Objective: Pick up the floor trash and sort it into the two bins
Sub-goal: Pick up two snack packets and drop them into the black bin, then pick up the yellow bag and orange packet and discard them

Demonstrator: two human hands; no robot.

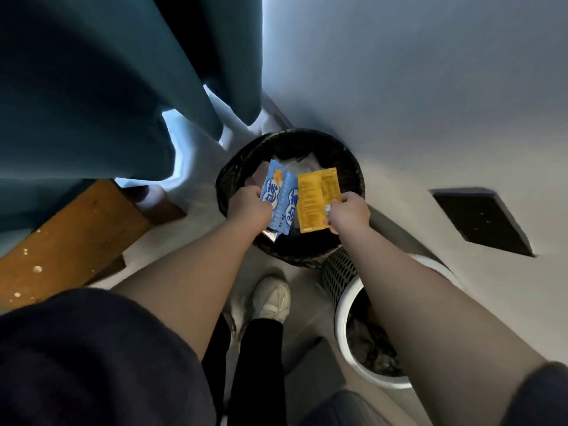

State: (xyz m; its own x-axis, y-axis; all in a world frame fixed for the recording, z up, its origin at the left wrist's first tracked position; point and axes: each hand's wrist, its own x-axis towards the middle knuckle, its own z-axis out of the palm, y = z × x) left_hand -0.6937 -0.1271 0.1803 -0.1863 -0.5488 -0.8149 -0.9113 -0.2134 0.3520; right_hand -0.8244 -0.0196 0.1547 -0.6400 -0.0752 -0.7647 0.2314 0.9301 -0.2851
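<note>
My left hand [248, 207] grips a blue and white snack wrapper [281, 199] by its left edge. My right hand [349, 214] pinches a yellow wrapper [316, 198] at its lower right corner. Both wrappers hang side by side over the open mouth of a black bin [229, 173] lined with a black bag; pale crumpled trash lies inside it. A white bin [339, 312] with a mesh side stands nearer to me on the right, under my right forearm, with dark crumpled trash inside.
A dark teal curtain [107, 87] hangs at the left. A wooden furniture piece [67, 241] juts in at the lower left. A grey wall with a dark rectangular panel [482, 219] is on the right. My shoe [272, 298] stands on the pale floor between the bins.
</note>
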